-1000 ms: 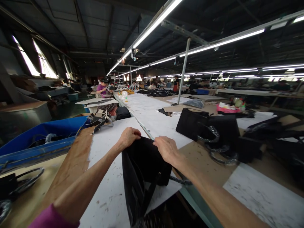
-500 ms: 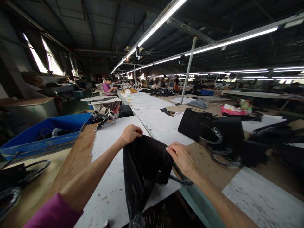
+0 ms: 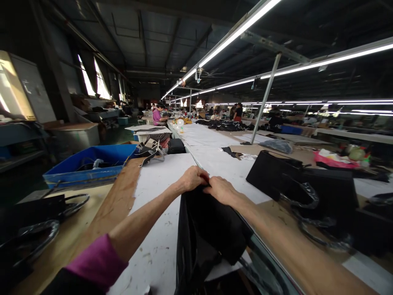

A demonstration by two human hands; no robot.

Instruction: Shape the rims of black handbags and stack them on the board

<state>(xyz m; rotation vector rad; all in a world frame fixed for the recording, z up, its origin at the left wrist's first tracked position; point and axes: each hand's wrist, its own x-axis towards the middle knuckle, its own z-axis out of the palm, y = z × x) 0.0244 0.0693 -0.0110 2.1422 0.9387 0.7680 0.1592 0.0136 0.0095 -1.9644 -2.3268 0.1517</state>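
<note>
A black bag point(image 3: 211, 233) stands upright in front of me on the white-covered table point(image 3: 159, 176). My left hand point(image 3: 194, 179) is closed on the bag's top edge. My right hand point(image 3: 221, 190) pinches the same edge right beside it, the two hands touching. The bag's dark body hangs down below my hands and its lower part runs out of view at the bottom.
Several finished black bags point(image 3: 294, 184) with plastic-wrapped handles stand at the right. A blue bin point(image 3: 89, 168) sits at the left, more black bags point(image 3: 27, 217) lie at the near left. A person in a pink top point(image 3: 157, 116) works far down the table.
My right hand has slid left along the bag's top edge until it meets my left hand. The view has swung to the left.
</note>
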